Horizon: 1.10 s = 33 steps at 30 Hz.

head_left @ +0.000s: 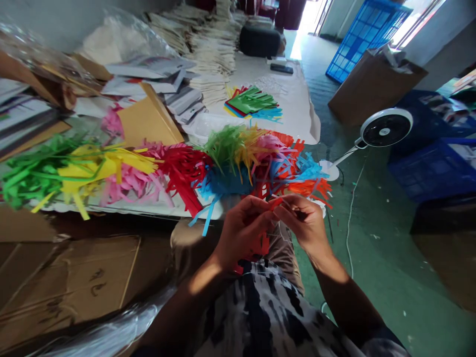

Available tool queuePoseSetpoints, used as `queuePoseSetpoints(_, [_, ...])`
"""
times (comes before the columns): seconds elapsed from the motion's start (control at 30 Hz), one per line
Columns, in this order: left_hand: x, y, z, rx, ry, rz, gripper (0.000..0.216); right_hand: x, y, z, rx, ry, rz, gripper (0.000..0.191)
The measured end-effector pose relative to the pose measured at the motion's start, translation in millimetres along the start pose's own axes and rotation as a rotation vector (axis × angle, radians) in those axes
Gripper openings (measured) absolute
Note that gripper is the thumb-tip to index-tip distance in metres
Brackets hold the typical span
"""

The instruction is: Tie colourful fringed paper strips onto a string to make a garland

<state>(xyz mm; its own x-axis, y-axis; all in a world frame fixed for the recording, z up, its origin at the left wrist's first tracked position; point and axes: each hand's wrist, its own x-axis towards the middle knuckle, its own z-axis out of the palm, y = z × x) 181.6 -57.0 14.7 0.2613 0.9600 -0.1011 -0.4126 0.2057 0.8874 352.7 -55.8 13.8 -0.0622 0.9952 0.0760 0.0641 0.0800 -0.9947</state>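
My left hand [241, 225] and my right hand [305, 223] meet in front of me just off the table edge, both pinching a piece of red fringed paper [262, 244] that hangs down between them. Right behind my hands a pile of fringed paper strips [260, 158] in green, yellow, pink, blue and orange lies on the white table [297, 109]. More fringed paper in green, yellow and pink [74, 171] spreads along the table's near edge to the left, with a red bunch [182, 171] in the middle.
A neat stack of cut coloured paper [251, 101] lies farther back, near stacks of white paper [211, 44]. Flat cardboard [67, 282] sits under the table at left. A white floor fan [385, 130], blue crates [366, 37] and a cardboard box [372, 82] stand on the green floor.
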Motion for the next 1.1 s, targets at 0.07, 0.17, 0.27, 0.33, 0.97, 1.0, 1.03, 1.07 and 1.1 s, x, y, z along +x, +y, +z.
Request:
queuePoseSetpoints(0.07, [0.2, -2.7, 0.0, -0.020, 0.010, 0.024, 0.024, 0.1, 0.7, 2.1, -0.024, 0.027, 0.003, 0.019])
queuePoseSetpoints(0.17, [-0.9, -5.4, 0.7, -0.008, 0.046, 0.057, 0.022, 0.6, 2.8, 4.3, -0.087, 0.083, -0.021, 0.022])
queuePoseSetpoints(0.27, [-2.5, -6.8, 1.9, 0.046, 0.089, 0.080, 0.020, -0.4, 3.7, 5.1, -0.153, 0.108, -0.036, 0.024])
queuePoseSetpoints(0.33, [-2.8, -8.2, 2.5, 0.070, 0.112, 0.087, 0.021, -1.8, 3.3, 5.6, -0.173, 0.106, -0.033, 0.024])
queuePoseSetpoints(0.97, [-4.0, -20.2, 8.3, -0.009, 0.115, 0.123, 0.020, -5.9, 7.0, 10.7, -0.132, 0.166, -0.086, 0.016])
queuePoseSetpoints(1.0, [-3.8, -20.5, 8.3, -0.003, 0.116, 0.124, 0.020, -6.5, 7.0, 10.8, -0.141, 0.172, -0.087, 0.016])
queuePoseSetpoints(1.03, [-3.6, -20.8, 8.3, 0.004, 0.116, 0.125, 0.019, -6.9, 7.0, 10.8, -0.148, 0.178, -0.086, 0.015])
queuePoseSetpoints(1.07, [-3.4, -21.2, 8.3, 0.011, 0.115, 0.128, 0.019, -7.1, 7.1, 10.9, -0.149, 0.179, -0.082, 0.016])
queuePoseSetpoints(1.1, [-3.3, -21.7, 8.2, 0.019, 0.115, 0.132, 0.019, -7.1, 7.2, 11.2, -0.143, 0.175, -0.079, 0.017])
